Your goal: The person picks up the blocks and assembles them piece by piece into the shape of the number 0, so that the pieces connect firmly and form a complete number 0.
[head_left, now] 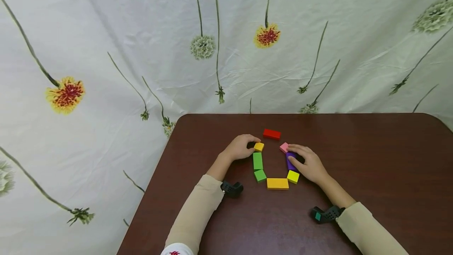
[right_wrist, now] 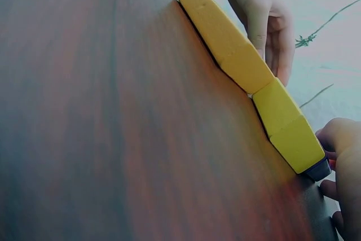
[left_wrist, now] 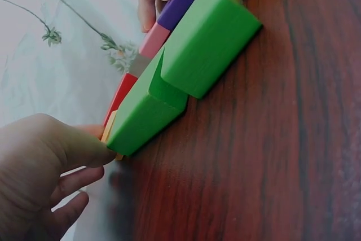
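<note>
Several coloured blocks form a U-shaped line on the dark wooden table. At its upper left end my left hand (head_left: pixel 241 147) pinches a small orange block (head_left: pixel 259 147) between thumb and fingers. Below that stand a long green block (head_left: pixel 258 161) and a smaller green block (head_left: pixel 260 175). On the opposite side, my right hand (head_left: pixel 308 164) lays its extended fingers against a pink block (head_left: pixel 284 147), its thumb at a purple block (head_left: pixel 291 162). A yellow block (head_left: pixel 293 176) touches the purple one's lower end. A long orange block (head_left: pixel 277 183) makes up the bottom.
A red block (head_left: pixel 271 133) lies apart beyond the two upper ends of the line. Behind the table (head_left: pixel 382 160) hangs a pale cloth (head_left: pixel 233 74) printed with flowers. Both wrists wear black bands, the left band (head_left: pixel 232 189) close to the table's near part.
</note>
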`<action>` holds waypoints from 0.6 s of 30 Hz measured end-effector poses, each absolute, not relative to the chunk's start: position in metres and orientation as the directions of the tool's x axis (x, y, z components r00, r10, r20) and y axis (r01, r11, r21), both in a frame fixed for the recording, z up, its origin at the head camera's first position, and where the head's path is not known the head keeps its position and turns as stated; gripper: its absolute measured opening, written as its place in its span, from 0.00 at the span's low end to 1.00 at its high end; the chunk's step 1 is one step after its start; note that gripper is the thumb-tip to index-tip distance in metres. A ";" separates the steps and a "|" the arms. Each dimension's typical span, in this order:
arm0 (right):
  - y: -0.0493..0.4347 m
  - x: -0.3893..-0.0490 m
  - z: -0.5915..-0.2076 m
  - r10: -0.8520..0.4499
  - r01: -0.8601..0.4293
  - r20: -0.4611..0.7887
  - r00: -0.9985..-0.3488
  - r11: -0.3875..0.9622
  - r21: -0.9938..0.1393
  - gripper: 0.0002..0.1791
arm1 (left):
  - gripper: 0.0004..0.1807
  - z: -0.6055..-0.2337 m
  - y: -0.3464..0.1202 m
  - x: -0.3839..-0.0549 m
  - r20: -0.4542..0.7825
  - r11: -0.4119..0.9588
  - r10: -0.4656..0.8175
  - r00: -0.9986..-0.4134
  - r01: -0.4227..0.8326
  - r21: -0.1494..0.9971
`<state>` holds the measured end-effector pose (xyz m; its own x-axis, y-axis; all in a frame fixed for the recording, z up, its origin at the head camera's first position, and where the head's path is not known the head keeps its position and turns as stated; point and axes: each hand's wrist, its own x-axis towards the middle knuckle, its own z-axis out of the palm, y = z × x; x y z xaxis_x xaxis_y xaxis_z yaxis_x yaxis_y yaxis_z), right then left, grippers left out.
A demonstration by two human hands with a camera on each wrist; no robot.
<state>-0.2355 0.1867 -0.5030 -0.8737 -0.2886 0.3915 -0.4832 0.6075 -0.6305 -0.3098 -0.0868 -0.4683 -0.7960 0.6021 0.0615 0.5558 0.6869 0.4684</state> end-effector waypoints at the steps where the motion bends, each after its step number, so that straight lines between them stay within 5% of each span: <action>1: 0.187 -0.236 -0.503 -0.287 -0.484 0.394 -0.873 0.608 -0.630 0.18 | 0.19 -0.468 -0.087 -0.309 0.060 0.684 0.606 -0.793 0.558 0.469; 18: 0.187 -0.236 -0.503 -0.288 -0.479 0.387 -0.876 0.610 -0.631 0.19 | 0.19 -0.464 -0.086 -0.302 0.003 0.699 0.582 -0.813 0.502 0.509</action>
<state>-0.2359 0.1867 -0.5030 -0.8760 -0.2877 0.3870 -0.4791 0.6103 -0.6308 -0.3023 -0.0861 -0.4638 -0.8132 0.5819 0.0031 0.5023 0.6993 0.5086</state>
